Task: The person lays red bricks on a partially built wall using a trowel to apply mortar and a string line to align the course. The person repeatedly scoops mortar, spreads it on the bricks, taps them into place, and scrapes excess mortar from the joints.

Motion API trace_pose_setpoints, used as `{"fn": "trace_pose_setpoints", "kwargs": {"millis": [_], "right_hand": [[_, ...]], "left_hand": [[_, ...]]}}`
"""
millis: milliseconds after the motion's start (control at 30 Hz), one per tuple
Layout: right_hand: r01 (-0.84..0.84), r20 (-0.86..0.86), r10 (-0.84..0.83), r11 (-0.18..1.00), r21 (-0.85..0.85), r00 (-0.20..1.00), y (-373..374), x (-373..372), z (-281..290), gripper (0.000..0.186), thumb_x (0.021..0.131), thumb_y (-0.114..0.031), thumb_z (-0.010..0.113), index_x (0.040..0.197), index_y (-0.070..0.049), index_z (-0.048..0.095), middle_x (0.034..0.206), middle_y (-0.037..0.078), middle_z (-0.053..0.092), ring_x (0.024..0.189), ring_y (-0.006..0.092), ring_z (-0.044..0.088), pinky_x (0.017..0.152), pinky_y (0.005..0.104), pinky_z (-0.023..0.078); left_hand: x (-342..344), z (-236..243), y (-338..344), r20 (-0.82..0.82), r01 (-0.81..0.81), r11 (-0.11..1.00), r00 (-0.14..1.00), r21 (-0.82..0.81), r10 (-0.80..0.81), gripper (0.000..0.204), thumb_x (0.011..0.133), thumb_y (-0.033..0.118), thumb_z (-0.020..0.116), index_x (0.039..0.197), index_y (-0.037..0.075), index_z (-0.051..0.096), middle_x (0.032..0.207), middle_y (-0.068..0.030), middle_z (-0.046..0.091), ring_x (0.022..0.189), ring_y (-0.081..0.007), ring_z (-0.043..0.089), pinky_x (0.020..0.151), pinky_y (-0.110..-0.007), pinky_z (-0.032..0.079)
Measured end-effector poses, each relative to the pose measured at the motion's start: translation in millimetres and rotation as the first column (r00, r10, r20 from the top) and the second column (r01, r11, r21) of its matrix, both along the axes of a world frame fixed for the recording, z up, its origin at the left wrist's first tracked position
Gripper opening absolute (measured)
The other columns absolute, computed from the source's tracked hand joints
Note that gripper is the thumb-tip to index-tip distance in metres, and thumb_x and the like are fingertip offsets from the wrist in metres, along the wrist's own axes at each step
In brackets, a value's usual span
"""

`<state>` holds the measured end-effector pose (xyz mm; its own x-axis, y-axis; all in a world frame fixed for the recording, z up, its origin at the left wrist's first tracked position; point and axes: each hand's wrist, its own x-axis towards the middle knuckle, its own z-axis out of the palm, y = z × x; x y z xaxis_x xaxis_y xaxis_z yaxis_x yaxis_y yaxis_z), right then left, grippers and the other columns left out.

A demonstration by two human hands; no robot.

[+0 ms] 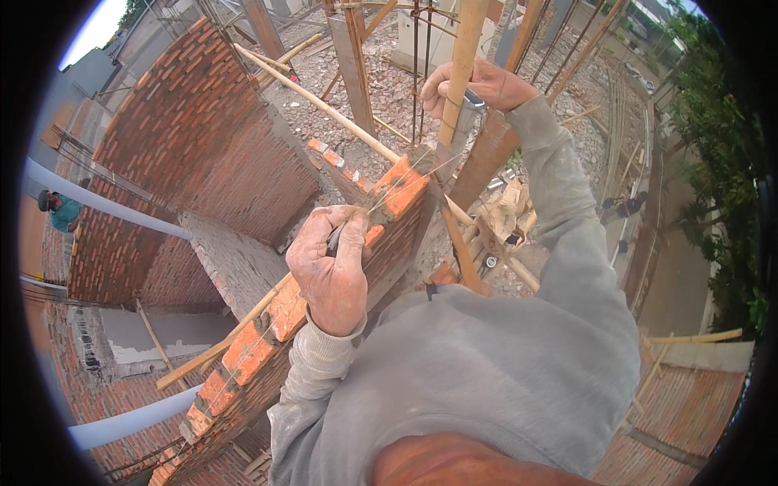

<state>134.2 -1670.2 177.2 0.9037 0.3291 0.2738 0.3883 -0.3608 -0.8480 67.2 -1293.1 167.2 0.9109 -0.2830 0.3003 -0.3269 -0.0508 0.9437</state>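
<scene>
One string (378,204) | left hand (328,266): fingers pinching it | right hand (493,84): fingers curled behind pole (465,47), grip unclear

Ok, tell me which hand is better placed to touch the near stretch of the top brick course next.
Probably the left hand: it is right over the top brick course, while the right hand is farther off, up at the bamboo pole.

The right arm (559,178) stretches out, its hand (493,87) passing behind the upright bamboo pole (460,61), bent fingers (436,87) showing at its left. Left of the pole and nearer the body, the left hand (328,263) is raised, thumb and forefinger pinched together.
</scene>
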Motion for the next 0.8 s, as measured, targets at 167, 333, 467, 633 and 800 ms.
{"fn": "trace_pose_setpoints", "kwargs": {"millis": [167,333,467,633,800], "right_hand": [[-0.33,-0.247,0.303,0.941,-0.078,0.921,4.6,40.7,-11.6,0.041,0.106,-0.035,0.066,0.114,0.004,0.077,0.098,0.011,0.077,0.085,0.0165,0.072,0.075,0.0305,0.058],[-0.501,-0.331,0.44,0.856,-0.126,0.835,15.8,76.0,-34.6,0.048,0.103,-0.044,0.068,0.113,0.002,0.078,0.086,0.008,0.074,0.073,0.013,0.067,0.064,0.0304,0.053],[-0.556,-0.367,0.487,0.825,-0.104,0.792,27.9,85.4,-42.5,0.046,0.103,-0.042,0.069,0.11,0.002,0.077,0.082,0.006,0.072,0.067,0.0096,0.061,0.057,0.0286,0.046],[-0.467,-0.377,0.485,0.872,0.145,0.789,37.5,66.5,-39.7,0.034,0.105,-0.03,0.068,0.112,0.004,0.073,0.081,0.007,0.071,0.058,0.0046,0.051,0.049,0.0227,0.035],[-0.252,-0.482,0.36,0.928,0.275,0.799,35.7,53.9,-30.2,0.024,0.107,-0.023,0.066,0.112,0.0,0.07,0.077,0.002,0.069,0.05,-0.0002,0.045,0.043,0.0187,0.029]], "left_hand": [[34.7,15.8,1.2,-0.148,0.011,0.991,0.989,0.132,0.009,0.015,0.097,0.01,0.066,0.092,-0.002,0.074,0.079,-0.0043,0.067,0.069,-0.0115,0.059,0.063,-0.028,0.048],[99.6,20.5,-6.9,-0.255,0.095,0.982,0.966,0.163,-0.051,0.011,0.095,0.005,0.069,0.091,-0.005,0.071,0.074,-0.0019,0.064,0.063,-0.0076,0.055,0.053,-0.026,0.043],[156.8,8.3,-30.0,-0.234,0.121,0.956,0.971,0.266,-0.057,0.015,0.092,0.008,0.072,0.082,-0.003,0.073,0.07,-0.0046,0.065,0.062,-0.0121,0.058,0.06,-0.031,0.048],[204.3,-15.7,-67.3,0.051,0.039,0.832,0.995,0.553,-0.081,0.02,0.087,0.018,0.077,0.078,0.0,0.076,0.073,-0.0107,0.071,0.07,-0.0219,0.066,0.075,-0.037,0.053],[211.6,-13.6,-97.9,0.116,-0.011,0.921,0.993,0.39,-0.037,0.02,0.087,0.022,0.078,0.084,0.002,0.079,0.075,-0.0111,0.073,0.076,-0.0243,0.069,0.081,-0.038,0.054]]}}
